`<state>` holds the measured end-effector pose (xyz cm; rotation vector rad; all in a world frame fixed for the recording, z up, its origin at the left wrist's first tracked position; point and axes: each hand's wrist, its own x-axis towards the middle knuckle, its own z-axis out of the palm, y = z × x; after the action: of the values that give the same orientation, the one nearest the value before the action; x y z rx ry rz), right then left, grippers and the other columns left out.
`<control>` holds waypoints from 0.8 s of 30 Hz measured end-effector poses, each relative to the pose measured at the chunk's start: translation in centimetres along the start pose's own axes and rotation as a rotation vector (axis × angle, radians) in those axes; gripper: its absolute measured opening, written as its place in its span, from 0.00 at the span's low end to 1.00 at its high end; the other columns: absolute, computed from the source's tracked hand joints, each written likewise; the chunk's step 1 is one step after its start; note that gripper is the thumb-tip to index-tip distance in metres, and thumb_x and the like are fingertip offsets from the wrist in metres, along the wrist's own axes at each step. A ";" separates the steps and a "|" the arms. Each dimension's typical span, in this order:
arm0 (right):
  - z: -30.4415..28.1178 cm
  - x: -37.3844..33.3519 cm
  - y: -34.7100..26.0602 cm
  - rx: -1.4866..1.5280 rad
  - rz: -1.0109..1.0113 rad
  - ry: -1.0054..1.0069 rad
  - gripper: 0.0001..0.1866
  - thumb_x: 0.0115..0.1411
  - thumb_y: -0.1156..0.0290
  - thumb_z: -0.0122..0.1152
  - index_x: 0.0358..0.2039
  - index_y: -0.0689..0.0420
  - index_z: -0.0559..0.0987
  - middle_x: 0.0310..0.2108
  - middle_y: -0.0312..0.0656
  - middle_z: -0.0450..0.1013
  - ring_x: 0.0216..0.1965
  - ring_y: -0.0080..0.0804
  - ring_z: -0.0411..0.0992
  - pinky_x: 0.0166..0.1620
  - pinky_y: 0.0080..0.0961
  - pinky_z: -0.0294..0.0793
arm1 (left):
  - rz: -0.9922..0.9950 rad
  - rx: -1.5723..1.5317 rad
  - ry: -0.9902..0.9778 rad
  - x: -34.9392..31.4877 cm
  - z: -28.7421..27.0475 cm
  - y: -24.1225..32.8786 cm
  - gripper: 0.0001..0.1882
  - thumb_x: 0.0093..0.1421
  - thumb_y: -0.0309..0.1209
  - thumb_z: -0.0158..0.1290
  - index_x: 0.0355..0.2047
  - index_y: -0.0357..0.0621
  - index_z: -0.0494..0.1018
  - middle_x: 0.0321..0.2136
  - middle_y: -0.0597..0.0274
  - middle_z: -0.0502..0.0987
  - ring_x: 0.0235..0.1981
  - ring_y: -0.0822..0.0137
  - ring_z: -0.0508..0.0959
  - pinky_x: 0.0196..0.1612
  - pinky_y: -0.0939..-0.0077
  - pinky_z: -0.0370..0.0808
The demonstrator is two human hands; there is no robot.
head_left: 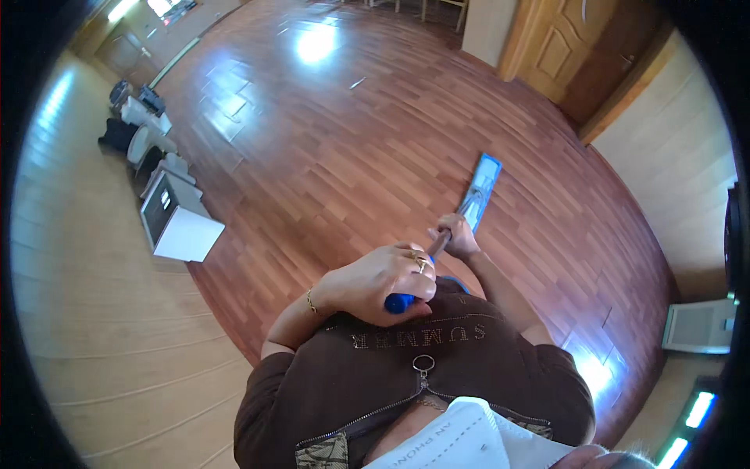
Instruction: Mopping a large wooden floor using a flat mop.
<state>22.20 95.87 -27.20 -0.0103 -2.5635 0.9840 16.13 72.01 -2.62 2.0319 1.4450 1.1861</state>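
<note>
Both hands are clenched on a long flat mop with a brown shaft, a blue grip cap and a pale blue rectangular pad: the left hand (383, 277), just below the centre of the frame, wraps the blue end of the handle (400, 302), rings showing on its fingers and a thin bracelet at the wrist, while the right hand (457, 237), a little higher and to the right, grips the shaft further down. The mop (478, 191) runs diagonally from the chest up toward the centre right, its pad lying flat on the reddish-brown wooden plank floor (336, 156). It looks light and stiff along the shaft, with the pad likely pivoting at its joint, so a high hand on the cap and a low hand on the shaft seem the sound places to hold it; the glossy floor may let the pad glide easily. At the lower centre a dark brown zipped top (406, 367) fills the view. Along the left edge, against the pale panelled wall (94, 313), stands a row of boxes and pale containers, the nearest a white open-sided box (178, 227); what is in them cannot be told. A wooden door (558, 47) stands at the upper right, and a white low appliance (698, 326) sits at the right edge.
</note>
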 end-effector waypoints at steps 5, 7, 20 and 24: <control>5.8 6.1 -1.8 0.061 -0.132 -0.183 0.18 0.47 0.58 0.68 0.15 0.56 0.73 0.18 0.47 0.69 0.23 0.48 0.69 0.28 0.41 0.66 | -0.228 0.221 0.052 -3.9 -0.9 1.6 0.09 0.50 0.29 0.61 0.25 0.45 0.70 0.30 0.62 0.74 0.39 0.57 0.75 0.47 0.61 0.68; 8.7 8.2 -1.8 0.146 -0.357 -0.164 0.19 0.45 0.59 0.71 0.14 0.58 0.71 0.15 0.48 0.66 0.20 0.49 0.67 0.24 0.39 0.63 | -0.266 0.269 0.108 -4.9 -0.5 2.0 0.09 0.50 0.31 0.60 0.24 0.46 0.69 0.29 0.62 0.74 0.39 0.58 0.75 0.46 0.61 0.68; 20.5 12.5 -14.9 0.435 -0.746 -0.826 0.15 0.46 0.59 0.66 0.12 0.52 0.73 0.18 0.47 0.71 0.25 0.49 0.70 0.30 0.42 0.67 | -0.644 0.560 0.526 -7.1 0.8 9.0 0.12 0.45 0.33 0.64 0.19 0.48 0.70 0.20 0.64 0.73 0.28 0.61 0.76 0.41 0.64 0.71; 22.0 11.3 -18.5 0.411 -0.892 -1.100 0.19 0.47 0.58 0.66 0.10 0.53 0.70 0.17 0.48 0.68 0.23 0.49 0.68 0.26 0.41 0.65 | -0.730 0.640 0.620 -5.5 1.5 10.5 0.14 0.44 0.33 0.65 0.17 0.47 0.69 0.18 0.65 0.72 0.24 0.62 0.75 0.38 0.63 0.73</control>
<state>6.29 69.46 -26.09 2.0587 -2.5161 1.2498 22.76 63.06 1.64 1.1879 2.8314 1.1310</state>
